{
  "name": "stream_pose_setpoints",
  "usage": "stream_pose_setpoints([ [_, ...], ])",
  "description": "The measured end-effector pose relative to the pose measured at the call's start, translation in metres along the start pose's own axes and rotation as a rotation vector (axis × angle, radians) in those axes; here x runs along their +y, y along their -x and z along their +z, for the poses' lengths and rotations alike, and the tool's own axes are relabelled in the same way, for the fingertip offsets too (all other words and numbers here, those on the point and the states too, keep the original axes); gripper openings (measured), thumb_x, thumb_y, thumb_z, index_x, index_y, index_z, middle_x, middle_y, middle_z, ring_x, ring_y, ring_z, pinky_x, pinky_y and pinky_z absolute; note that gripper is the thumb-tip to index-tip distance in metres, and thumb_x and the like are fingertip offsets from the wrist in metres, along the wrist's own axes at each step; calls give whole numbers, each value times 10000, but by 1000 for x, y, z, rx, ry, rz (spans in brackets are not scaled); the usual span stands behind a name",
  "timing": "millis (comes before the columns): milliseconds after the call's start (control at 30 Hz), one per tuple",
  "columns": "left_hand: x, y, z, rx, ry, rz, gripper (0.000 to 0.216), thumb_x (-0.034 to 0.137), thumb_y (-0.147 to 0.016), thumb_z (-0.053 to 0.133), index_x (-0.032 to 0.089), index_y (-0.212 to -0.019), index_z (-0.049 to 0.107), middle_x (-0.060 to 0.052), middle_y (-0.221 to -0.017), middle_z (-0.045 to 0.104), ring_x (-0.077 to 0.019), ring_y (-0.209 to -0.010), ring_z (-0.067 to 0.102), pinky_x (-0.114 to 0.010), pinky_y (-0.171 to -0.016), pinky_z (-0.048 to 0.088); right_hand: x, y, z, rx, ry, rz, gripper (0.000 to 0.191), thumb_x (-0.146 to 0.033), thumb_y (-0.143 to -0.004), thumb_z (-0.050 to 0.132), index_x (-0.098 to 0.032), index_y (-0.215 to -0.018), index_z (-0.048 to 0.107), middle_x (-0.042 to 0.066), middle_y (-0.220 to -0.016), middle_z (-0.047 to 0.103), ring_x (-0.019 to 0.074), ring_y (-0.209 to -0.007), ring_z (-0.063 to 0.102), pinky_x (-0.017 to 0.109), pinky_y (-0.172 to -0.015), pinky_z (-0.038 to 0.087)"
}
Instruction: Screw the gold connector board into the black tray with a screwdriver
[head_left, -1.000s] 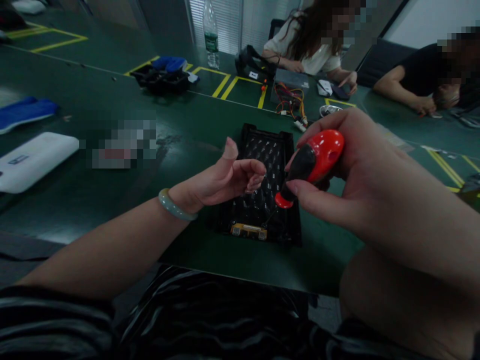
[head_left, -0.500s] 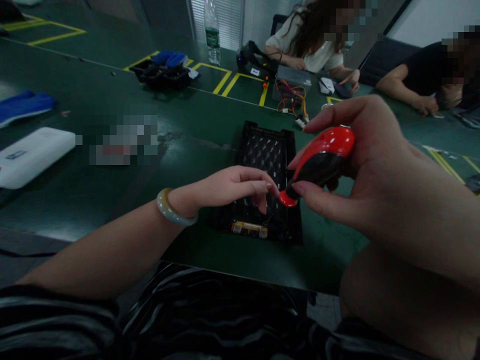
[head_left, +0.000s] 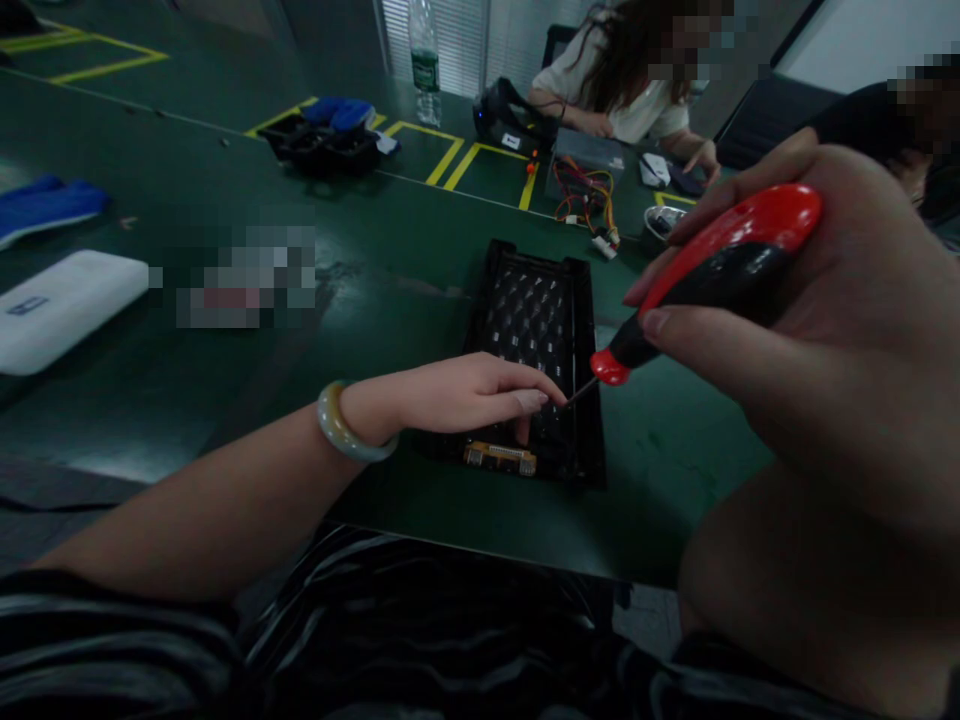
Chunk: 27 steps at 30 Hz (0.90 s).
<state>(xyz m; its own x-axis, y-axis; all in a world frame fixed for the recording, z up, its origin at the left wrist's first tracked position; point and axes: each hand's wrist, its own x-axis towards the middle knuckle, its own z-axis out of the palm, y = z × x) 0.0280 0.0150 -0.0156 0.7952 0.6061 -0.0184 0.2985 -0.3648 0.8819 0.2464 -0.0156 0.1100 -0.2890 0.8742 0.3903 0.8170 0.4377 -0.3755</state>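
Right hand (head_left: pixel 817 330), wrapped tight around the red-and-black plastic-handled screwdriver (head_left: pixel 720 265), has swung up toward two o'clock, its tip now meeting the left hand (head_left: pixel 457 395), whose loosely extended fingers have dropped onto the black perforated plastic tray (head_left: pixel 536 310) lying on the dark green surface (head_left: pixel 300 400).

green table (head_left: pixel 225 400), black tray (head_left: pixel 536 300), perhaps white case (head_left: pixel 64 305)

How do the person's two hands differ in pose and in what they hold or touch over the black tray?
The right hand is raised and wrapped around the red-and-black screwdriver; the left hand lies low and flat, fingers resting on the black tray, holding no tool. The left wrist wears a pale bangle; the right shows none. Both meet near the screwdriver's tip, at the tray's near end.
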Motion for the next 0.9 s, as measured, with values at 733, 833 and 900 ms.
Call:
stream_pose_setpoints([
  [733,-5,0,-10,-88,-393,92,225,399,-908,647,259,-1058,739,-2,-1106,746,-198,-1075,611,-323,-999,252,4,-9,12,-75,-156,4,284,-245,-702,631,-227,-973,547,13,-888,597,209,-813,547,391,-742,402],
  [833,-8,-3,-9,-90,-397,89,212,419,-907,659,260,-1014,747,7,-1061,748,-189,-1035,612,-315,-983,245,5,-9,15,-90,-178,3,292,-220,-714,621,-235,-994,540,3,-887,594,209,-818,551,375,-725,415],
  [900,-10,-4,-8,-96,-413,88,183,404,-914,657,262,-983,750,17,-1025,746,-178,-1008,615,-310,-976,244,5,-9,15,-93,-129,6,279,-204,-728,620,-245,-986,522,1,-911,590,209,-831,549,371,-721,415],
])
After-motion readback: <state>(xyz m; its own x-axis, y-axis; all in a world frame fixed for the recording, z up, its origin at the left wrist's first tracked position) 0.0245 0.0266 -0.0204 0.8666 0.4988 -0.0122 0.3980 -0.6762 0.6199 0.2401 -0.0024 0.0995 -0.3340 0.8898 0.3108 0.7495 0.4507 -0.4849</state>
